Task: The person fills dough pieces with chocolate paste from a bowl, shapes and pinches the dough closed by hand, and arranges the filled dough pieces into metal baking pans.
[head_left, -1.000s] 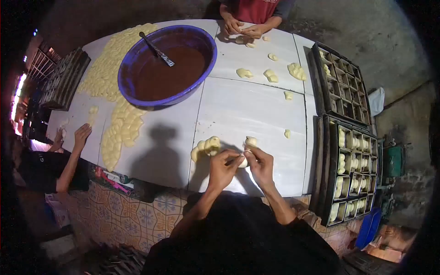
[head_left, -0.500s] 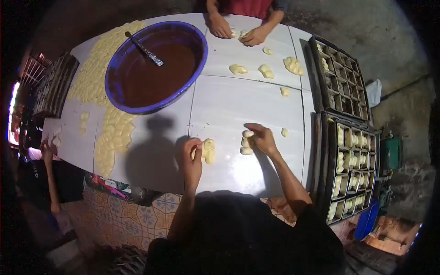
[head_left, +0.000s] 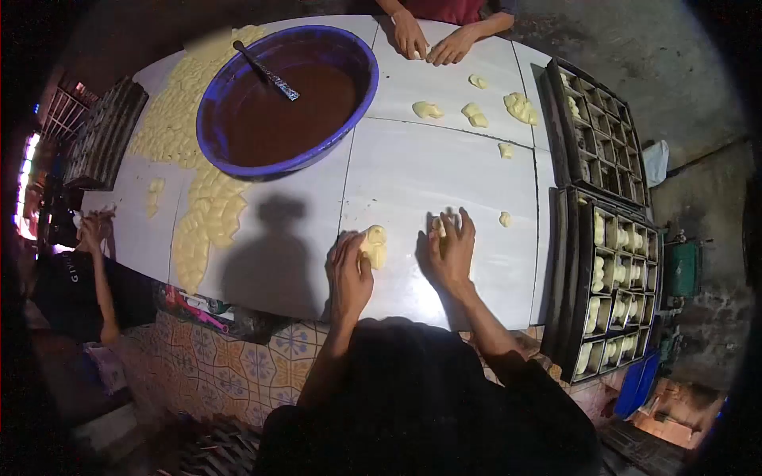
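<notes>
My left hand [head_left: 352, 274] is curled against the left side of a pale dough lump [head_left: 375, 247], its fingertips touching the dough. Under my right hand [head_left: 452, 252] are shaped dough pieces [head_left: 439, 228]; only a small part shows between the thumb and fingers, and the rest is hidden. The right fingers reach forward and bend over this dough. Both hands are low over the white tiled table [head_left: 397, 297]. One small dough piece [head_left: 505, 219] lies to the right of my right hand, and another [head_left: 506, 150] lies farther back.
A blue basin [head_left: 208, 135] of brown filling holds a utensil [head_left: 266, 70]. Flattened dough pieces [head_left: 208, 218] cover the left side. Divided metal trays [head_left: 607, 305] stand right, partly filled with dough. Across the table, a co-worker's hands [head_left: 432, 44] handle dough; another person's hand [head_left: 95, 226] is at left.
My left hand has closed in around the side of the dough lump. My right hand has moved over the row of dough pieces, covering most of it. The whole view has shifted slightly.
</notes>
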